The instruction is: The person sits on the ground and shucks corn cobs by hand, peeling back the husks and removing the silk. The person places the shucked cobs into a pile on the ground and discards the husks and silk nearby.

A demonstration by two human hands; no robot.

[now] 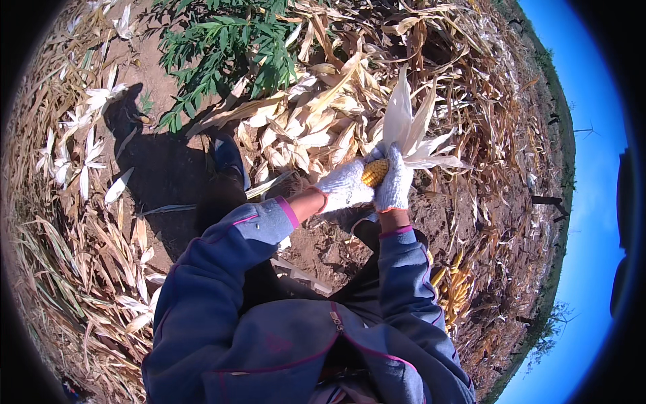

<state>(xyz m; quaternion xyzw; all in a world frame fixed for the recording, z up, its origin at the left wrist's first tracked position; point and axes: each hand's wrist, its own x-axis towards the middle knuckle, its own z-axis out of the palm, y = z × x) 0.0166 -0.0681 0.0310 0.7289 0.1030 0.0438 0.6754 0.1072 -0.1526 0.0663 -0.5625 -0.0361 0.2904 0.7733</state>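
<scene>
My left hand (347,186), in a white knitted glove with an orange cuff edge, grips the lower end of a yellow ear of corn (374,173). My right hand (396,183), gloved alike, is closed around the ear's other end, where the husk begins. Pale dry husk leaves (404,121) fan out beyond the fingers of both hands. Bare kernels show between the two gloves; the rest of the ear is hidden by them.
Loose dry husks (313,131) lie heaped beyond my hands, beside a green leafy plant (227,50). Husked corn ears (456,290) are piled by my right elbow. My shoe (229,156) rests on bare soil. Dry stalks (86,272) cover the left side.
</scene>
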